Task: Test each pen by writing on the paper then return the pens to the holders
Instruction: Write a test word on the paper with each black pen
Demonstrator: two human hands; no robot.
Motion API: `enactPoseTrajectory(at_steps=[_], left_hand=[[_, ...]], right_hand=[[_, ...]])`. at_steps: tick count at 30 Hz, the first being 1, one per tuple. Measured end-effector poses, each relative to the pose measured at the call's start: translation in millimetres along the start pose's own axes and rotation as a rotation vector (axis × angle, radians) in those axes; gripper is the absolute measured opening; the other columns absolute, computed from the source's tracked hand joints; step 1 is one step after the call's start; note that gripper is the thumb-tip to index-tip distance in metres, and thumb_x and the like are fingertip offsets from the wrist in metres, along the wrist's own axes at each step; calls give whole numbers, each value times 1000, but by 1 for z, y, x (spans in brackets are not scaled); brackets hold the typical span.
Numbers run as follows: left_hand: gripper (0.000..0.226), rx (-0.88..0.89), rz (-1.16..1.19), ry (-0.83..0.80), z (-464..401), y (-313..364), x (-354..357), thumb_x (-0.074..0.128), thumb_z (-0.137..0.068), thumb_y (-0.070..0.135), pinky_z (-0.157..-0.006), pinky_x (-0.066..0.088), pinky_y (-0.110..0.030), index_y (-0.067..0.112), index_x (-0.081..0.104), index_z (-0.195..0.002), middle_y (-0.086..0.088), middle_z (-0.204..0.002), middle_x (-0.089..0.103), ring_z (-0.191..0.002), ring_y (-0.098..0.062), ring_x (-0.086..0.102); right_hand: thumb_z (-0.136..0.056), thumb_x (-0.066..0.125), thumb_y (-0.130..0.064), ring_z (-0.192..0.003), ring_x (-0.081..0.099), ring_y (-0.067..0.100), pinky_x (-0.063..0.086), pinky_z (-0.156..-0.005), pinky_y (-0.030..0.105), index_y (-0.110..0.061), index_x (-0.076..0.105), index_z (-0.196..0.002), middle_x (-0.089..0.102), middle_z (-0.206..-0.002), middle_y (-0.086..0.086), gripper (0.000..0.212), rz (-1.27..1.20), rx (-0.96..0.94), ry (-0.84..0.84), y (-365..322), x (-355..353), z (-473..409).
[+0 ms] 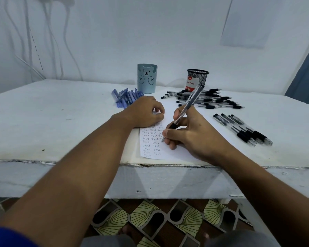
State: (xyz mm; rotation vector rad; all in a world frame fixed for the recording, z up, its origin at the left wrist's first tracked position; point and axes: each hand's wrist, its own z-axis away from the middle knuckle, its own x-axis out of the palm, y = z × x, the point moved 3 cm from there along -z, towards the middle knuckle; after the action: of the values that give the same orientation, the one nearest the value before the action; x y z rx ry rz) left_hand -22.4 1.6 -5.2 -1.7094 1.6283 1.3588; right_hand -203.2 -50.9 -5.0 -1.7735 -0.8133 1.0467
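My right hand (191,134) grips a black pen (187,106) with its tip touching the white paper (151,149), partway along a row of handwritten "Test" words. My left hand (144,111) rests in a loose fist on the paper's top left part, pinning it down. Behind it lies a pile of blue pens (126,97) beside a light blue bear holder (146,78). A black mesh holder (197,79) stands further right, with a big heap of black pens (207,99) in front of it. A smaller group of black pens (243,129) lies to my right.
The white table (52,118) has a chipped front edge. White cables hang on the wall at the back left. A patterned floor shows below the table.
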Motion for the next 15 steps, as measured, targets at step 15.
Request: enactPoseTrajectory(at_steps=[15], left_hand=[[16,-9,10,3,2,1,-1,63,-86,25,-86,44,-30,23,72,-98,0,-98,59,-91,-13,55]], right_hand=[[-86,66,7,-64,59,37,53,-65,44,-14,41,-97,66,-76,19,35,-28,7,2,-2,-2,0]])
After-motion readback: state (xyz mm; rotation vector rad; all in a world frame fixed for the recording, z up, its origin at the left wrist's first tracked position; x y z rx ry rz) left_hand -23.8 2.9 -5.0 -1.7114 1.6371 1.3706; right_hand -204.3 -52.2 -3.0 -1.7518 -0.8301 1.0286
